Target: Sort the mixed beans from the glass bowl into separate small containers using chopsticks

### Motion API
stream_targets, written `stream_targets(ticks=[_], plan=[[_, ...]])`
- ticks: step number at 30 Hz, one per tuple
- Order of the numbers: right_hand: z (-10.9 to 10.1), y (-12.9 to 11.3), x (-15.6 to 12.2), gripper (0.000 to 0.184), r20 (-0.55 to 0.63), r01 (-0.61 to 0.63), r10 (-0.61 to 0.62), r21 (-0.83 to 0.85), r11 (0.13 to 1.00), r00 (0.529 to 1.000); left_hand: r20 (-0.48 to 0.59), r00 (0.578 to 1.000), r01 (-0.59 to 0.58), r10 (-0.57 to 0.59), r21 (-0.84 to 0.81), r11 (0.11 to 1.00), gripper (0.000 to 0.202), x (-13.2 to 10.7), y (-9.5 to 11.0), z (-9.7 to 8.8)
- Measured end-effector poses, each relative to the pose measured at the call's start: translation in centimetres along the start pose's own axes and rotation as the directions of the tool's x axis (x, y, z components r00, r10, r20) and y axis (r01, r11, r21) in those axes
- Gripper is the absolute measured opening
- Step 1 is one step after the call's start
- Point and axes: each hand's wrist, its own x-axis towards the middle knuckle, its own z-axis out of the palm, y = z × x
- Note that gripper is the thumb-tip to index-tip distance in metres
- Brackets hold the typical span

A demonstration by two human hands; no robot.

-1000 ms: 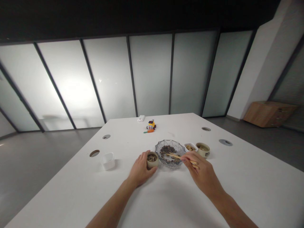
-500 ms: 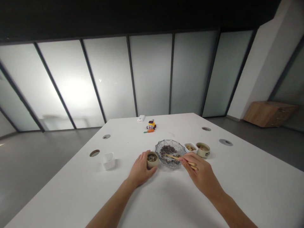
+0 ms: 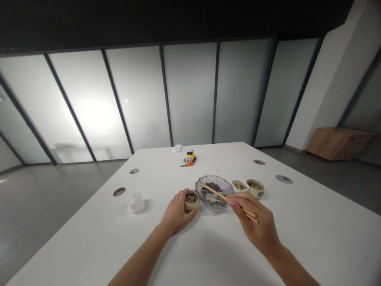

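The left hand point(image 3: 175, 213), half-curled, wraps a small cup point(image 3: 192, 206); a knock could spill it. At two o'clock from it sits the glass bowl point(image 3: 229, 187); the right hand point(image 3: 256, 217) pinches chopsticks point(image 3: 214, 192), whose crossed tips might scatter seeds point(image 3: 215, 186).

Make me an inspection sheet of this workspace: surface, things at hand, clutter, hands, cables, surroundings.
Surface: white table, round openings in its top.
Things at hand: glass bowl with dark seeds; left cup with striped pieces beside it; chopsticks over the bowl; dish and right cup to its right.
Clutter: tub at left; toy car, carrot-shaped item and white device behind the bowl.
Left hand: around the left cup.
Right hand: holding the chopsticks.
Cables: nothing seen.
Surroundings: frosted panels behind, wooden cabinet at right.
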Motion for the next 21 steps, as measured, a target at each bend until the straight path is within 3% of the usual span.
stream_targets(ticks=[10,15,21], plan=[[0.5,-0.7,-0.3,0.016,0.09,-0.028,0.019,0.1,0.995,0.996,0.005,1.0,0.01,-0.01,0.0,1.0,0.07,0.0,-0.2,0.1],[0.1,0.1,0.0,0.02,-0.007,-0.095,0.095,-0.014,0.995,0.995,0.008,1.0,0.006,-0.006,-0.001,1.0,0.07,0.0,-0.2,0.1],[-0.4,0.9,0.2,0.017,-0.057,0.001,-0.01,-0.156,0.988,0.998,0.008,1.0,-0.001,0.001,0.007,1.0,0.07,0.1,-0.4,0.2]])
